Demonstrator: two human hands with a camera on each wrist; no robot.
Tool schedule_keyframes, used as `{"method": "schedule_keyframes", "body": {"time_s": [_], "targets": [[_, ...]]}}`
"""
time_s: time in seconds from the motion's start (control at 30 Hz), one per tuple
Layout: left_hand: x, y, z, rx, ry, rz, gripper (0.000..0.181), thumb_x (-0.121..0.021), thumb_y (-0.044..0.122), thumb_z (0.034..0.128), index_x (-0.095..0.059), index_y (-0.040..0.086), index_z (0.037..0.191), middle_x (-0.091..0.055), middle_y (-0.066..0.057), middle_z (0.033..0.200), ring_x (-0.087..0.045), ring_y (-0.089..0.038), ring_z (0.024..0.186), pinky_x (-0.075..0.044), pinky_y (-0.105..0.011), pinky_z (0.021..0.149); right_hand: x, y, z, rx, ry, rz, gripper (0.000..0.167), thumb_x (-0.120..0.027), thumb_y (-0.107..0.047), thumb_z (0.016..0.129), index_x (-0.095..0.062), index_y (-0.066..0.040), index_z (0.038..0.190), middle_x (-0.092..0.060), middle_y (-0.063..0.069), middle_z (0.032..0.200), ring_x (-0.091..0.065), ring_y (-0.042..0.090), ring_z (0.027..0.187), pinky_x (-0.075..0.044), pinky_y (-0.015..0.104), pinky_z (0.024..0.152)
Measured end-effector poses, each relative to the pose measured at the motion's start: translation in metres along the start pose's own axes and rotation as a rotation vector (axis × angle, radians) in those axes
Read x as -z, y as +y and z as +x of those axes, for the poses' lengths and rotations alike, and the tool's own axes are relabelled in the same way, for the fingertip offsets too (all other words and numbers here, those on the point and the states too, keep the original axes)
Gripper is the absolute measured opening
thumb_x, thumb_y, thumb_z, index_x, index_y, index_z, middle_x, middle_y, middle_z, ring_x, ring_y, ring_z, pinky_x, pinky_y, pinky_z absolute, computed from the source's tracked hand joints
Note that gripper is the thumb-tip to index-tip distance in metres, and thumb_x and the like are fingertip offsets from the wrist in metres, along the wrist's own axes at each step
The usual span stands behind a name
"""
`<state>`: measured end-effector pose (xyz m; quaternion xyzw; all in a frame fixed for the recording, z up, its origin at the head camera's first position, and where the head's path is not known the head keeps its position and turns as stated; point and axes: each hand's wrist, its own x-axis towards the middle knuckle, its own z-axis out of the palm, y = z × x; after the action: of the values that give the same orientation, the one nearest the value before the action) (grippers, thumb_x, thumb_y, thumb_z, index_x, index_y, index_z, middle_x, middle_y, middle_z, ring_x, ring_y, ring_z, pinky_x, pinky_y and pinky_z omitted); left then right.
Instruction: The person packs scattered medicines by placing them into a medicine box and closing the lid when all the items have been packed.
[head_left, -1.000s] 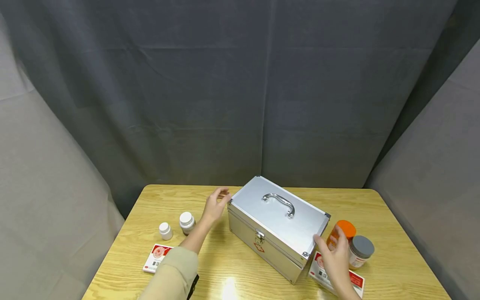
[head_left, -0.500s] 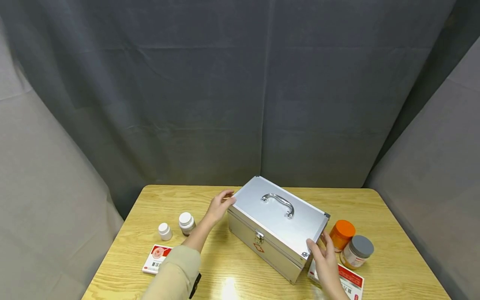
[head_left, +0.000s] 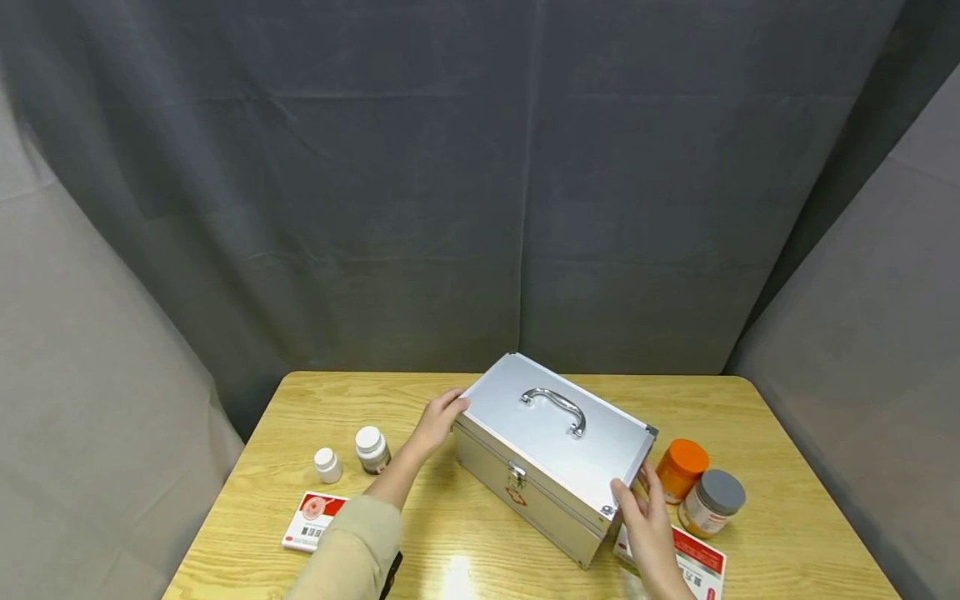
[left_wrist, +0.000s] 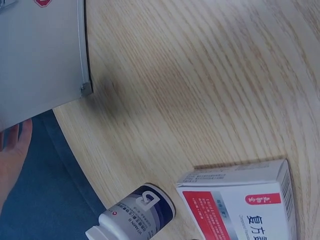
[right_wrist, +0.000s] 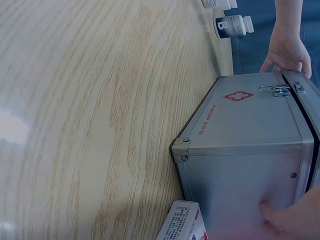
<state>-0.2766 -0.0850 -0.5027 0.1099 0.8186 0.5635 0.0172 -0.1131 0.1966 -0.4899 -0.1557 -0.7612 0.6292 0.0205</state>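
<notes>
A silver metal case (head_left: 487,475) with a chrome handle (head_left: 558,402) stands at an angle on the table, lid down. My left hand (head_left: 433,425) grips its left end, thumb at the lid's edge; in the left wrist view that hand (left_wrist: 14,157) shows at the case's (left_wrist: 40,65) end face. At the right end, near the front corner, my right hand (head_left: 651,533) holds the lid's edge with thumb on top. The right wrist view has a fingertip of the right hand (right_wrist: 295,215) against the end face, and a dark seam below the lid near the latch (right_wrist: 280,90).
Left of the case are two white bottles (head_left: 327,465) (head_left: 372,450) and a red-and-white box (head_left: 306,532), partly behind the sleeve. At the right stand an orange jar (head_left: 681,471) and a grey-lidded jar (head_left: 711,504), with another flat box (head_left: 697,558) partly behind my right hand.
My right hand has moved left from in front of the orange jar onto the case's right end. My left hand has closed on the left end. The case has hardly moved.
</notes>
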Motion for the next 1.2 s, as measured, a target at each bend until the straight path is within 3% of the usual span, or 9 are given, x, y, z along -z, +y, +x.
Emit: {"method": "schedule_keyframes", "body": {"time_s": [0.3, 0.43, 0.57, 0.73, 0.97, 1.2], "targets": [[-0.001, 0.0, -0.002, -0.017, 0.006, -0.011, 0.038, -0.046, 0.021, 0.0931, -0.055, -0.006, 0.119, -0.059, -0.023, 0.112, -0.057, -0.028, 0.086, -0.046, -0.03, 0.063, 0.0, 0.001, 0.0, -0.004, 0.0, -0.021, 0.083, -0.044, -0.045, 0.092, 0.007, -0.007, 0.146, -0.007, 0.026, 0.148, -0.022, 0.045, 0.131, -0.029, 0.053, 0.102], [-0.003, 0.001, -0.003, -0.002, 0.023, 0.002, 0.039, -0.046, 0.023, 0.0923, -0.056, -0.003, 0.12, -0.059, -0.021, 0.115, -0.057, -0.026, 0.091, -0.047, -0.029, 0.069, 0.0, 0.001, 0.001, -0.001, 0.002, -0.029, 0.083, -0.044, -0.045, 0.093, 0.006, -0.007, 0.146, -0.007, 0.026, 0.148, -0.022, 0.045, 0.131, -0.028, 0.054, 0.102], [-0.005, 0.0, -0.004, -0.006, 0.04, 0.002, 0.041, -0.046, 0.024, 0.0914, -0.056, -0.002, 0.121, -0.058, -0.02, 0.118, -0.056, -0.03, 0.101, -0.046, -0.038, 0.082, 0.0, 0.001, 0.002, 0.005, 0.007, -0.032, 0.082, -0.044, -0.045, 0.093, 0.006, -0.008, 0.146, -0.006, 0.025, 0.149, -0.022, 0.045, 0.131, -0.028, 0.053, 0.102], [-0.005, -0.003, -0.006, -0.011, 0.046, 0.014, 0.042, -0.044, 0.026, 0.0931, -0.054, 0.0, 0.124, -0.056, -0.02, 0.122, -0.05, -0.035, 0.115, -0.038, -0.045, 0.097, 0.0, 0.001, 0.005, 0.006, 0.006, -0.06, 0.081, -0.042, -0.045, 0.093, 0.006, -0.007, 0.146, -0.006, 0.025, 0.149, -0.022, 0.044, 0.131, -0.029, 0.052, 0.102], [-0.005, -0.002, -0.012, -0.053, 0.069, 0.01, 0.042, -0.042, 0.026, 0.0942, -0.054, -0.002, 0.122, -0.056, -0.021, 0.121, -0.05, -0.036, 0.114, -0.037, -0.047, 0.098, 0.002, 0.004, 0.01, 0.057, -0.025, -0.024, 0.077, -0.043, -0.037, 0.095, 0.005, -0.004, 0.146, -0.008, 0.027, 0.147, -0.024, 0.043, 0.13, -0.031, 0.051, 0.101], [-0.005, -0.002, -0.017, -0.018, 0.103, 0.036, 0.04, -0.042, 0.027, 0.0946, -0.055, 0.003, 0.123, -0.057, -0.017, 0.122, -0.051, -0.033, 0.114, -0.038, -0.045, 0.098, 0.003, 0.005, 0.017, 0.084, -0.065, -0.009, 0.075, -0.042, -0.037, 0.095, 0.003, -0.006, 0.146, -0.007, 0.026, 0.148, -0.025, 0.043, 0.13, -0.032, 0.051, 0.1]]}}
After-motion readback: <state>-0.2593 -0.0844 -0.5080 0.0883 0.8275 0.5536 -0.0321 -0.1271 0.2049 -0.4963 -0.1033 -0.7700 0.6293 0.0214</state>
